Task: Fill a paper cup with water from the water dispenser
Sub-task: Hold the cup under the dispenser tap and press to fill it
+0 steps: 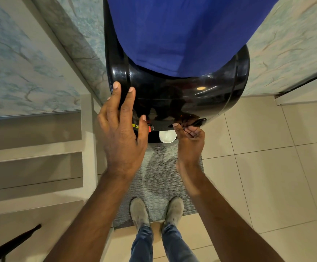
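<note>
A glossy black water dispenser point(182, 95) stands in front of me with a blue cloth-covered bottle point(182, 35) on top. A white paper cup point(166, 136) sits upright in the recess under the taps; I cannot tell whether it holds water. My left hand point(123, 129) lies flat with its fingers spread against the dispenser's left front. My right hand point(190, 138) is just right of the cup, fingers curled on a black tap lever point(200, 121). A red tap point(150, 128) shows beside my left thumb.
A grey mat point(159, 176) lies on the beige tiled floor under my shoes point(174, 210). Steps point(33, 157) rise on the left beside a patterned wall point(21, 63). A dark rod point(12, 242) crosses the bottom left corner.
</note>
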